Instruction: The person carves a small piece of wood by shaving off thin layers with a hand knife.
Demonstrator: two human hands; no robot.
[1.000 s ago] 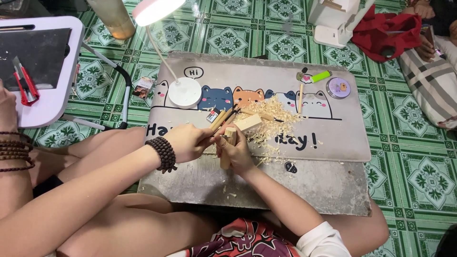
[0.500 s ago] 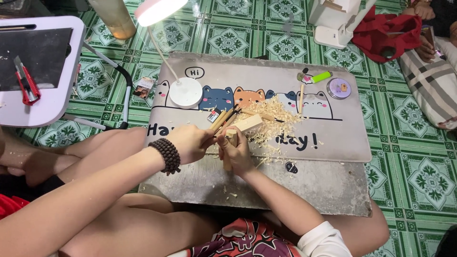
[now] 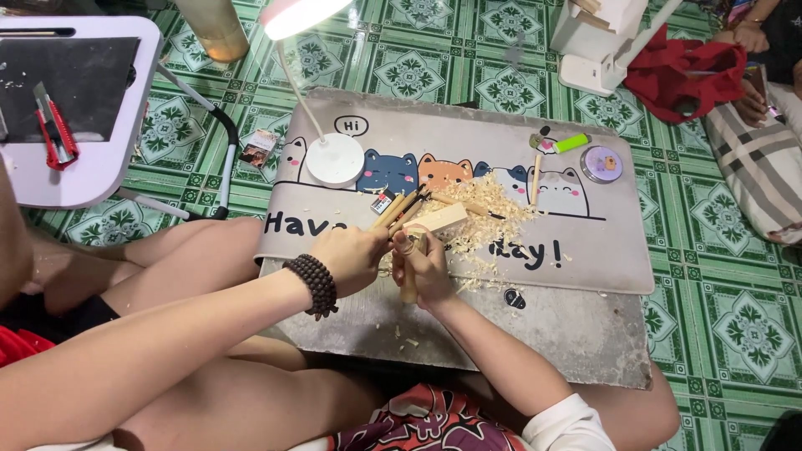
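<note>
Gripping a small pale wooden stick (image 3: 408,271) upright in the right hand (image 3: 428,269), fingers shut tight round it, over the grey cat-picture mat (image 3: 585,250). Closed left hand (image 3: 355,257), dark bead bracelet (image 3: 312,286) on the wrist, pressed against the stick's top; what it holds, cannot tell. Just beyond, a pale wood block (image 3: 436,221) and curly wood shavings (image 3: 489,225). Farther back, a round white lamp base (image 3: 334,159).

A co-worker's arm with dark bracelets, at the left edge a second ago, is gone. A bare knee (image 3: 50,271) shows there now. The view sits slightly lower.
</note>
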